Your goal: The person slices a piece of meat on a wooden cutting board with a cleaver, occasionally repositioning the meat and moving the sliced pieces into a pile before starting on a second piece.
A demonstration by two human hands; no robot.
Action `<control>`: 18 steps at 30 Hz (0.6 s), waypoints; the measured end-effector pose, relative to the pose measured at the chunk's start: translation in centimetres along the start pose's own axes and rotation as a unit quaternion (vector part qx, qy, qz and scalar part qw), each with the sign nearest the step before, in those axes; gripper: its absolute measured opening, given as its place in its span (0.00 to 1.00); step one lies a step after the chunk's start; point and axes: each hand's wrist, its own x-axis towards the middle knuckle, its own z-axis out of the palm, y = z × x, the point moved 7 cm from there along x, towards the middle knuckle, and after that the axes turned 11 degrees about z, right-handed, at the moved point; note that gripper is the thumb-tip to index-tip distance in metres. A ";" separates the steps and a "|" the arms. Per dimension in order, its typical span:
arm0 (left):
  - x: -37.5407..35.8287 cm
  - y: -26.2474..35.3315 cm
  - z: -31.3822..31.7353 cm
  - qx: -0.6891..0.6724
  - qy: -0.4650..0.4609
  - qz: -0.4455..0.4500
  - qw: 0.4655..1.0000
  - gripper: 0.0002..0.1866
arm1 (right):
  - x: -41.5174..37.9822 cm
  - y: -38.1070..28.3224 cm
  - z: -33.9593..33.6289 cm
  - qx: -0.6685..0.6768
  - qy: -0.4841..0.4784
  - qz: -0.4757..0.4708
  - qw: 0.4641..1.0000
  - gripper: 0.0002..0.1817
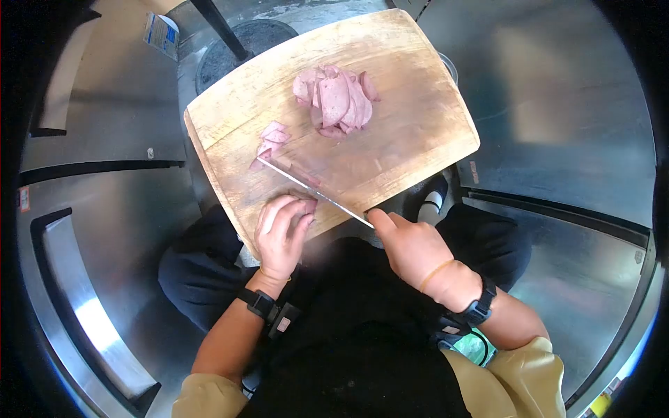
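A wooden cutting board [230,104] lies tilted in front of me, across my lap. My right hand [414,244] is wrapped round the handle of a knife [313,191], whose long blade points to the upper left across the board. At the board's near edge, my left hand [280,233] has its fingers curled on a piece of pink ham [311,207], mostly hidden by the fingers. Beside the knife tip lie a few small ham slices [273,137]. Farther back is a larger pile of ham slices [338,101].
Stainless steel cabinets stand close on the left [111,209] and right [543,118]. Behind the board is a round metal vessel [279,8] with a dark post [221,28]. My legs in dark trousers [202,265] are below the board.
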 end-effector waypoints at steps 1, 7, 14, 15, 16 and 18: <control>-0.1 -0.1 0.1 -0.007 0.003 -0.002 1.000 0.16 | -0.7 0.0 -0.2 0.001 -0.001 0.001 1.000 0.15; -0.4 -0.8 0.3 0.003 -0.035 -0.014 0.999 0.15 | -2.8 -0.3 -0.8 -0.035 0.023 -0.043 0.998 0.14; -1.0 -1.1 0.3 0.041 -0.024 0.000 0.999 0.15 | -3.1 -0.4 -0.8 -0.059 0.038 -0.074 0.995 0.15; -0.9 -1.1 0.3 0.042 -0.025 -0.002 0.999 0.15 | -3.0 -0.4 -0.7 -0.061 0.036 -0.074 0.995 0.15; -0.9 -1.1 0.3 0.043 -0.027 -0.005 0.999 0.15 | -2.8 -0.4 -0.7 -0.063 0.033 -0.075 0.995 0.15; -0.5 -0.8 0.3 0.035 -0.028 -0.001 0.999 0.15 | -2.6 -0.4 -0.5 -0.065 0.024 -0.073 0.995 0.14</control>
